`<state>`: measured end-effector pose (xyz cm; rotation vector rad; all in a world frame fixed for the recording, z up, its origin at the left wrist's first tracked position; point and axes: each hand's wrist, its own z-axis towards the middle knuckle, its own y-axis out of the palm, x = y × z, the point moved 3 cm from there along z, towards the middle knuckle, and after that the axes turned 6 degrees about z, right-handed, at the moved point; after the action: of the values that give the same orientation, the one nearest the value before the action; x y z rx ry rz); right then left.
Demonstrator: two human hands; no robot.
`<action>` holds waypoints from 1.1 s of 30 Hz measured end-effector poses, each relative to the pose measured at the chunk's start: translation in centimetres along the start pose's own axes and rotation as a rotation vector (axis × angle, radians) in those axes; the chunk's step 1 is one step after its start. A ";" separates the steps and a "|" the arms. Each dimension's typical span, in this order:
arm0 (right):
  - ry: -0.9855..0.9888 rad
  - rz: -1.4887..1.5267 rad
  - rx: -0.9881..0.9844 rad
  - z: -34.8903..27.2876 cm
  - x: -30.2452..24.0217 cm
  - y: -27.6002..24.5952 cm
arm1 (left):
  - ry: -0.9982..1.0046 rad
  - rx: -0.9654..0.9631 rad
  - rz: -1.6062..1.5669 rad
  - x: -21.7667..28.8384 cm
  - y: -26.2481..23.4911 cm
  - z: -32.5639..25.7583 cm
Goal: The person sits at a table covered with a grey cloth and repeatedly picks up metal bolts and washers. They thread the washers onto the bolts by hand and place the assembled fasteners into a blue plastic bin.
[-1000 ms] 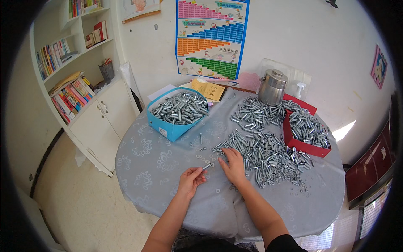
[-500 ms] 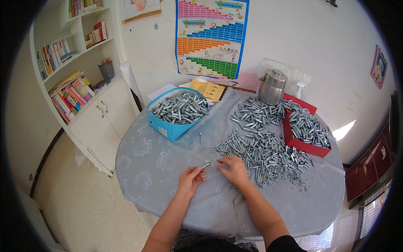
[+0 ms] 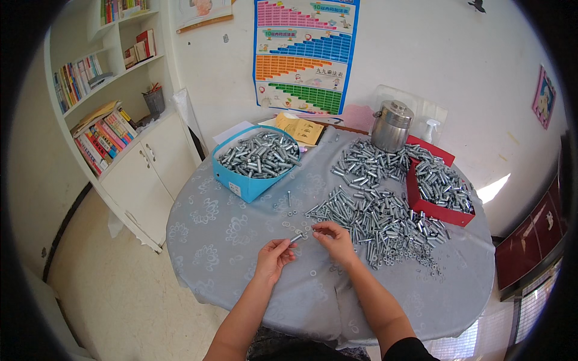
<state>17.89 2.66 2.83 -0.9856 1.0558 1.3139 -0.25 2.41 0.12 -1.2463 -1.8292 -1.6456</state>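
Note:
My left hand (image 3: pixel 274 260) is closed on a silver bolt (image 3: pixel 297 237), pinched between thumb and forefinger and pointing up to the right. My right hand (image 3: pixel 335 242) faces it a short way off, thumb and forefinger closed together near the bolt's end; whatever they pinch is too small to make out. Flat washers (image 3: pixel 290 227) lie on the cloth just beyond both hands. A lone bolt (image 3: pixel 289 198) and several small nuts rest farther back. Right of my right hand spreads a large heap of loose bolts (image 3: pixel 367 213), with a patch of nuts and washers (image 3: pixel 421 259) along its near edge.
A blue box (image 3: pixel 241 191) full of bolts stands at the back left. At the back right are a red box (image 3: pixel 442 212) of bolts and a steel canister (image 3: pixel 392 126). The grey-clothed round table (image 3: pixel 241 289) stands near a white bookshelf (image 3: pixel 129 162).
My right hand's thumb and forefinger have come together in a pinch near the washers. My left hand still holds the bolt in nearly the same place.

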 end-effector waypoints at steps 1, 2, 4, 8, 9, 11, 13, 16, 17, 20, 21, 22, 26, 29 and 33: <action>0.013 0.057 -0.017 0.0 0.2 0.0 | -0.003 0.000 0.004 0.0 0.0 0.0; 0.026 0.117 -0.035 0.1 0.4 0.1 | -0.004 -0.002 0.008 0.0 0.0 0.0; 0.040 0.188 -0.073 0.1 0.5 0.3 | -0.005 -0.006 0.016 0.0 0.0 0.0; 0.036 0.215 -0.119 -0.2 0.0 0.9 | -0.013 0.005 0.025 -0.1 -0.1 0.0; 0.032 0.215 -0.121 -0.2 -0.1 1.0 | -0.011 0.007 0.033 -0.1 -0.1 0.0; -0.035 0.174 -0.115 -0.3 -0.3 1.2 | -0.001 0.012 0.050 -0.2 -0.2 0.1; -0.024 0.117 -0.102 -0.3 -0.3 1.1 | 0.015 0.017 0.068 -0.2 -0.2 0.1; 0.162 -0.072 -0.114 -0.4 0.1 0.8 | 0.078 0.005 0.160 -0.1 0.1 0.1; 0.259 -0.188 -0.144 -0.3 0.5 0.4 | 0.083 0.009 0.168 -0.2 0.2 0.0; 0.270 -0.244 -0.071 -0.5 1.1 0.3 | 0.094 0.013 0.168 -0.3 0.3 0.0; 0.228 -0.214 -0.021 -0.6 1.0 0.5 | 0.093 0.010 0.152 -0.4 0.2 0.1; 0.176 -0.104 -0.006 -0.5 0.9 0.9 | 0.092 0.007 0.135 -0.5 0.1 0.1; 0.204 0.042 -0.096 -0.6 0.6 0.9 | 0.108 0.066 0.103 -0.4 -0.4 0.4; 0.192 0.009 -0.096 -0.6 1.5 0.5 | 0.111 0.051 0.094 -0.4 -0.4 0.4; 0.148 0.076 -0.131 -0.7 0.1 1.2 | 0.116 0.057 0.085 -0.4 -0.5 0.4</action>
<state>16.67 2.05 2.55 -1.1653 1.1400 1.4030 -0.32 2.72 -0.58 -1.1628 -1.7182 -1.5748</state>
